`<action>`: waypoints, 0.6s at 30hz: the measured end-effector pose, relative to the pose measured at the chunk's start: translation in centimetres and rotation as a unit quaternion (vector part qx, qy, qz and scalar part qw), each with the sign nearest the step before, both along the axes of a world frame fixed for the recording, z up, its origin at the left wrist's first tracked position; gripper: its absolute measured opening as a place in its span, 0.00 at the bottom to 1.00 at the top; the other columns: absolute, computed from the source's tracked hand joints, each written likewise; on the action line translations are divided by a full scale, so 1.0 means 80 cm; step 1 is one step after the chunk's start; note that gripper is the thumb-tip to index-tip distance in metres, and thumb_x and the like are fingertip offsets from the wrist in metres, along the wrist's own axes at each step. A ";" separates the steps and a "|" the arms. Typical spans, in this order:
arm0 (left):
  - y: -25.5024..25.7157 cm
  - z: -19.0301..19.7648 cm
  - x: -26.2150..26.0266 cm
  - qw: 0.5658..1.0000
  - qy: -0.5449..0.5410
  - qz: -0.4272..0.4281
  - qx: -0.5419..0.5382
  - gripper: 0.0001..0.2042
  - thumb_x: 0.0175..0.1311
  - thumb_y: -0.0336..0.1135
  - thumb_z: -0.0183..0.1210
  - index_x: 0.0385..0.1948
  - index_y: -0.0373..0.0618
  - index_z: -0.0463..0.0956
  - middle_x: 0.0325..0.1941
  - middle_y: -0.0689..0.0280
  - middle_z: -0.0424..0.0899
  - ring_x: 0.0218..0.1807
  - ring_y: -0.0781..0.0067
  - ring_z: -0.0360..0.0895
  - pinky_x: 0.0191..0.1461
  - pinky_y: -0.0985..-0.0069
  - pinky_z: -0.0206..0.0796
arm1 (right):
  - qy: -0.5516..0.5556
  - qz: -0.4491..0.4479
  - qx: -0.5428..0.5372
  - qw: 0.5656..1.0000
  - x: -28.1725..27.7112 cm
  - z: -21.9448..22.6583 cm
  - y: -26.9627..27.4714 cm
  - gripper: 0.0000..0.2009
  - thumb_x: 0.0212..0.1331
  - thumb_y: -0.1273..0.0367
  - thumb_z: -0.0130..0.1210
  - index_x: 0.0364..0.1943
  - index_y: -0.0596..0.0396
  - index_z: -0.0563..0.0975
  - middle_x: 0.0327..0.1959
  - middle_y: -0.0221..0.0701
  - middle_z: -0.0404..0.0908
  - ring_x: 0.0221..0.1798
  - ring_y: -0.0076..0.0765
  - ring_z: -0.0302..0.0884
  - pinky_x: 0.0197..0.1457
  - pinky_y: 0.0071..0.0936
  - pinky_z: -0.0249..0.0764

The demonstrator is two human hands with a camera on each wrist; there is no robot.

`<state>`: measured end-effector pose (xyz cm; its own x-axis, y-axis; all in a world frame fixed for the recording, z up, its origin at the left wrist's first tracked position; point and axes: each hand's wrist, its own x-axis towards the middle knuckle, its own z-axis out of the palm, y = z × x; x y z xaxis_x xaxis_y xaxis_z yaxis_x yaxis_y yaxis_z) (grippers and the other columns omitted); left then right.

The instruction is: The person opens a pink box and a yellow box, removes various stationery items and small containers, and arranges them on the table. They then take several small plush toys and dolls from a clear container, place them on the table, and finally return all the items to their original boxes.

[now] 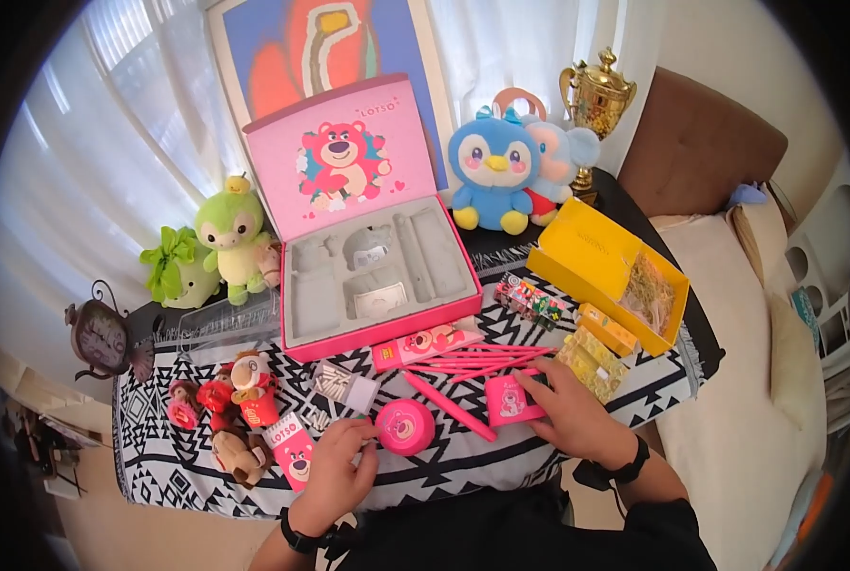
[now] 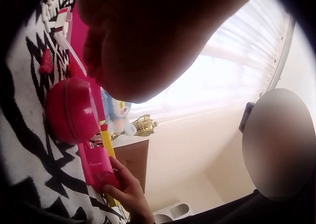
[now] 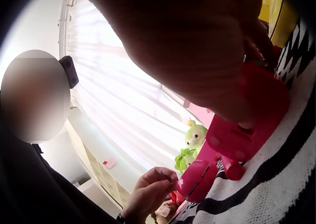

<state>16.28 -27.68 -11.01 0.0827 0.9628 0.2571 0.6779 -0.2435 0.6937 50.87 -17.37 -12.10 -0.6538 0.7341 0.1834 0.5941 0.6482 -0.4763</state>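
Note:
Between the thumb and fingers of my right hand is a small pink box with a bear print, close over the patterned cloth. The right wrist view shows the thumb against the side of this pink box. My left hand, fingers loosely curled, hovers just left of a round pink case with a bear on its lid. A small strawberry-shaped piece lies on the cloth near that hand. A thick pink stick rests between the round case and the box.
Behind stands an open pink gift box with a moulded grey tray. Pink pencils, a bear-print pack, a notepad, and a tub of white pieces lie around. Small dolls sit left; a yellow box right.

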 end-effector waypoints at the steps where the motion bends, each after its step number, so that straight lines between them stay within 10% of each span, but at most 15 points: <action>1: 0.005 0.006 0.003 1.000 0.000 0.005 0.005 0.12 0.58 0.21 0.60 0.44 0.39 0.80 0.45 0.52 0.82 0.48 0.47 0.80 0.52 0.61 0.73 | -0.001 0.011 -0.010 1.000 0.000 0.003 0.002 0.35 0.48 0.73 0.69 0.65 0.56 0.71 0.64 0.51 0.68 0.67 0.62 0.67 0.71 0.48 0.66; 11: 0.086 0.075 0.008 0.995 0.023 -0.074 0.061 0.28 0.60 0.33 0.66 0.63 0.39 0.69 0.60 0.47 0.76 0.60 0.44 0.77 0.64 0.61 0.71 | 0.042 0.124 0.031 0.991 -0.097 0.108 0.060 0.30 0.51 0.72 0.70 0.61 0.56 0.72 0.64 0.51 0.68 0.65 0.62 0.69 0.67 0.47 0.71; 18: 0.192 0.045 -0.050 0.998 0.048 0.006 0.047 0.33 0.59 0.32 0.69 0.68 0.42 0.66 0.57 0.51 0.77 0.55 0.51 0.80 0.57 0.60 0.74 | 0.085 0.121 0.129 0.981 -0.212 0.065 0.169 0.28 0.50 0.72 0.70 0.58 0.57 0.71 0.62 0.52 0.69 0.65 0.63 0.69 0.67 0.47 0.69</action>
<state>12.31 -12.34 -7.40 0.1002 0.9357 0.3382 0.7430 -0.2964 0.6000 33.91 -3.85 -6.91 -0.7471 0.4757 0.4643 0.3333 0.8724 -0.3576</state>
